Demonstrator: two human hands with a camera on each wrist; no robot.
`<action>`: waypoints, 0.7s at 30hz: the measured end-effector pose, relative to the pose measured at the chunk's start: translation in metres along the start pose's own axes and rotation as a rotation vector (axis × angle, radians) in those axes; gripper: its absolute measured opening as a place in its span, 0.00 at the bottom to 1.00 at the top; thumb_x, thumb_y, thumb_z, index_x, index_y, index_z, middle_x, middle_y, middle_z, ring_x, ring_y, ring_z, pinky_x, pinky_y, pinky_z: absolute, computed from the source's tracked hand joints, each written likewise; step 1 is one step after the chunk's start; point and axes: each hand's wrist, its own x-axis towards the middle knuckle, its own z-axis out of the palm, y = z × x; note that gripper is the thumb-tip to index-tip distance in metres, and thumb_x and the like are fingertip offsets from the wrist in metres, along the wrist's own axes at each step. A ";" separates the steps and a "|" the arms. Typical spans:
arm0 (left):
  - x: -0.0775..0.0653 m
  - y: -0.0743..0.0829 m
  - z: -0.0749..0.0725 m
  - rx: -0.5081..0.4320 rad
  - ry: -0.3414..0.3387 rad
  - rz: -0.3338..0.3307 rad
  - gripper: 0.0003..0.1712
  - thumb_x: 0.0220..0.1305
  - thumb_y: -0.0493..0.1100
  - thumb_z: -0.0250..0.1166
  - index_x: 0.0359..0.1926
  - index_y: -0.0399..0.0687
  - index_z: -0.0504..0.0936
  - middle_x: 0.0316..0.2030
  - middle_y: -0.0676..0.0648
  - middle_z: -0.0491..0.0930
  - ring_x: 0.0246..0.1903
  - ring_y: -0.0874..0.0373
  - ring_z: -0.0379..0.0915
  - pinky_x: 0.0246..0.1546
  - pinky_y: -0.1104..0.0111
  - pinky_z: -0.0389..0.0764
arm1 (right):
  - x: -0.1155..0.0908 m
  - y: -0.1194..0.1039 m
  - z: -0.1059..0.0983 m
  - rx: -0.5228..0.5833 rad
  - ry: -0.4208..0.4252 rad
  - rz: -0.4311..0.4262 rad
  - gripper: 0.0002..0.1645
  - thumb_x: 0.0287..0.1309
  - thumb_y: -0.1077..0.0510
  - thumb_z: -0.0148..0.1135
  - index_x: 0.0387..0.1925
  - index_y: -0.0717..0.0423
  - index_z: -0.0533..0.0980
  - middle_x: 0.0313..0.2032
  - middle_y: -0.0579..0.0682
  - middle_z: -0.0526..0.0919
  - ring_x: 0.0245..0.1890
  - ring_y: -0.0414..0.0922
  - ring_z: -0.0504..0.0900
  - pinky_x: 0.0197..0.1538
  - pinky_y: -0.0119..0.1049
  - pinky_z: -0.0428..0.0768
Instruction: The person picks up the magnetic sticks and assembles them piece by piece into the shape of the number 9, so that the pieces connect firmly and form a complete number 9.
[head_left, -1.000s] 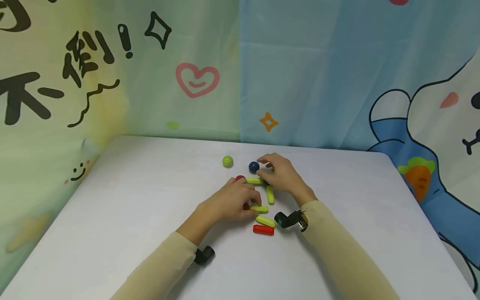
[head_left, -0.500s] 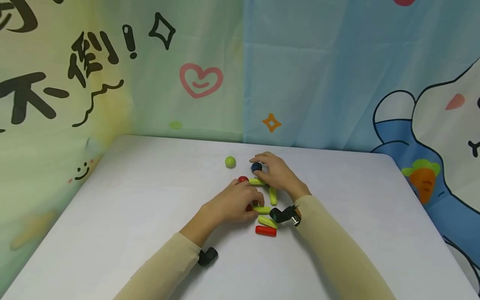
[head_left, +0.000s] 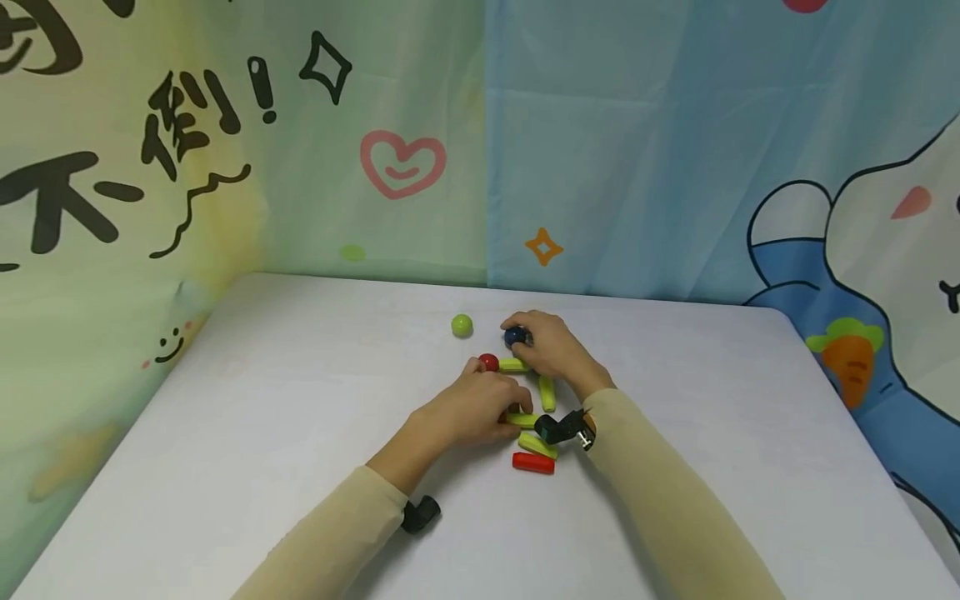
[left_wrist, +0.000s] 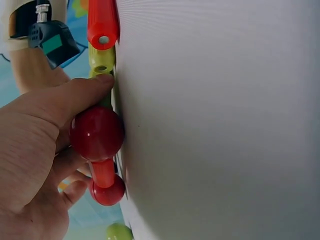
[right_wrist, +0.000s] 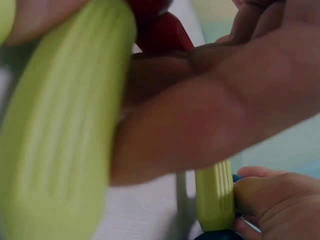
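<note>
My left hand (head_left: 474, 408) pinches a yellow-green magnetic rod (head_left: 522, 421) between thumb and fingers. In the left wrist view a red ball (left_wrist: 97, 134) sits by the palm, joined by a red rod (left_wrist: 102, 172) to a second red ball (left_wrist: 108, 191). From that ball another yellow-green rod (head_left: 513, 365) runs toward my right hand (head_left: 558, 346), whose thumb and index finger pinch a dark blue ball (head_left: 514, 337). Below that hand stands a further yellow-green rod (head_left: 548, 394). A dark ball (right_wrist: 220, 235) shows at a rod's end in the right wrist view.
A loose yellow-green rod (head_left: 537, 445) and a red rod (head_left: 533, 463) lie side by side nearer the front. Toward the back rests a green ball (head_left: 462, 326) on the white table (head_left: 300, 400). Printed curtains (head_left: 637, 167) hang behind the table.
My right thumb and index finger have closed onto the dark blue ball, which they stood around before. The left hand has shifted slightly, showing more of the far red ball; its pinch continues.
</note>
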 end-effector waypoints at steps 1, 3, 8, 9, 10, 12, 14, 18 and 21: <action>0.000 0.000 0.001 0.001 0.002 0.001 0.12 0.60 0.48 0.76 0.46 0.61 0.88 0.33 0.64 0.82 0.33 0.72 0.74 0.48 0.59 0.62 | -0.001 0.001 0.001 0.001 0.003 0.003 0.23 0.66 0.62 0.61 0.62 0.55 0.78 0.64 0.59 0.78 0.66 0.58 0.75 0.69 0.55 0.70; 0.000 0.000 0.002 0.008 0.005 0.003 0.13 0.60 0.49 0.76 0.47 0.62 0.88 0.33 0.64 0.81 0.33 0.72 0.73 0.48 0.59 0.62 | -0.003 0.001 0.001 0.003 0.013 0.007 0.23 0.67 0.62 0.61 0.62 0.55 0.78 0.63 0.58 0.79 0.66 0.57 0.75 0.69 0.54 0.71; -0.001 0.000 0.000 0.004 0.017 0.001 0.14 0.61 0.48 0.75 0.49 0.62 0.88 0.35 0.62 0.83 0.33 0.70 0.73 0.47 0.59 0.63 | -0.012 0.000 -0.001 0.027 0.065 -0.004 0.24 0.68 0.60 0.62 0.64 0.53 0.76 0.64 0.57 0.77 0.66 0.56 0.76 0.68 0.53 0.72; -0.001 0.000 0.000 -0.002 0.019 0.002 0.15 0.62 0.48 0.74 0.50 0.62 0.89 0.36 0.62 0.83 0.33 0.69 0.73 0.47 0.59 0.63 | -0.014 0.000 -0.002 0.027 0.077 -0.003 0.24 0.68 0.59 0.63 0.65 0.53 0.76 0.65 0.57 0.76 0.65 0.56 0.76 0.68 0.52 0.73; -0.001 0.000 0.000 -0.006 0.020 0.003 0.15 0.62 0.47 0.74 0.50 0.62 0.89 0.37 0.61 0.83 0.34 0.69 0.73 0.47 0.59 0.63 | -0.016 0.000 -0.003 0.028 0.088 -0.002 0.25 0.68 0.59 0.63 0.66 0.53 0.75 0.66 0.57 0.76 0.65 0.56 0.76 0.68 0.52 0.73; 0.000 -0.001 0.001 -0.012 0.022 0.002 0.15 0.62 0.46 0.73 0.51 0.62 0.89 0.37 0.61 0.82 0.34 0.68 0.72 0.47 0.59 0.64 | -0.021 0.000 -0.005 0.023 0.107 -0.006 0.27 0.68 0.59 0.63 0.67 0.53 0.74 0.66 0.57 0.75 0.64 0.56 0.77 0.67 0.52 0.74; 0.000 -0.002 0.001 -0.025 0.022 0.000 0.14 0.63 0.46 0.72 0.50 0.61 0.89 0.37 0.61 0.82 0.35 0.68 0.72 0.47 0.59 0.65 | -0.024 0.002 -0.006 0.019 0.121 -0.012 0.28 0.68 0.58 0.64 0.68 0.53 0.74 0.65 0.57 0.76 0.63 0.55 0.78 0.65 0.51 0.76; -0.001 -0.004 0.003 -0.045 0.027 -0.012 0.13 0.63 0.46 0.72 0.49 0.61 0.89 0.37 0.61 0.81 0.34 0.68 0.72 0.49 0.59 0.67 | -0.032 0.003 -0.007 0.042 0.153 -0.063 0.26 0.67 0.59 0.65 0.65 0.55 0.76 0.60 0.55 0.78 0.60 0.54 0.81 0.63 0.48 0.79; -0.002 -0.005 0.004 -0.059 0.031 -0.013 0.13 0.62 0.46 0.72 0.49 0.60 0.89 0.36 0.61 0.81 0.34 0.69 0.72 0.49 0.59 0.67 | -0.041 0.003 -0.010 0.068 0.167 -0.120 0.24 0.66 0.60 0.67 0.63 0.57 0.77 0.56 0.54 0.79 0.57 0.52 0.82 0.62 0.47 0.80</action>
